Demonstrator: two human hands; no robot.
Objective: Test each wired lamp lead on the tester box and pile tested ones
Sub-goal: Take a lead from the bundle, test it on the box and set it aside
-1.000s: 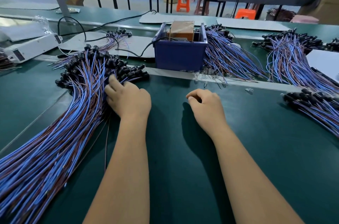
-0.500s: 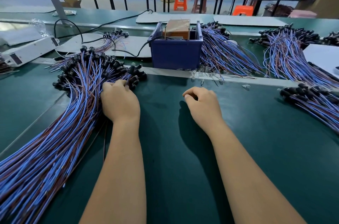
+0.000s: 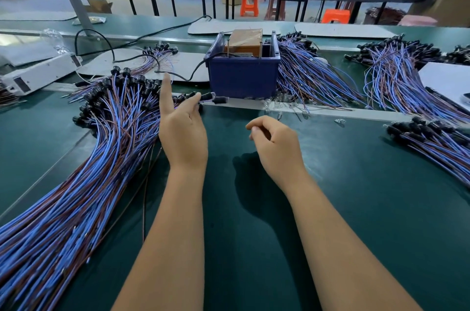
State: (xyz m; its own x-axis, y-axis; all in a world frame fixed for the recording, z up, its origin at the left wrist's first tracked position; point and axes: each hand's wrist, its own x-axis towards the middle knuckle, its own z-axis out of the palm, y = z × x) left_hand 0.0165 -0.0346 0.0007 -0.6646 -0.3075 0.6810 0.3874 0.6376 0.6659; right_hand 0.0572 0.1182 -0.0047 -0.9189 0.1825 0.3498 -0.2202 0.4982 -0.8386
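Note:
A big fan of blue and brown lamp leads (image 3: 84,170) with black sockets covers the left of the green table. My left hand (image 3: 183,132) is lifted at the pile's right edge; thumb and forefinger pinch a lead by its black socket (image 3: 208,96), and the little finger sticks up. A second socket (image 3: 220,100) lies just beyond it. The tester box (image 3: 243,76), a blue bin with a brown unit inside, stands right behind. My right hand (image 3: 276,145) hovers over the table, fingers loosely curled, with nothing seen in it.
More lead piles lie right of the box (image 3: 310,79), at the far right (image 3: 396,74) and by the right edge (image 3: 432,142). A white device (image 3: 38,74) sits far left. Small clear bulbs (image 3: 279,107) dot the metal strip. A black cable (image 3: 106,43) runs to the box.
My left hand has left the top of the pile and moved forward and right toward the box, drawing a socket end out. My right hand has lifted slightly off the table.

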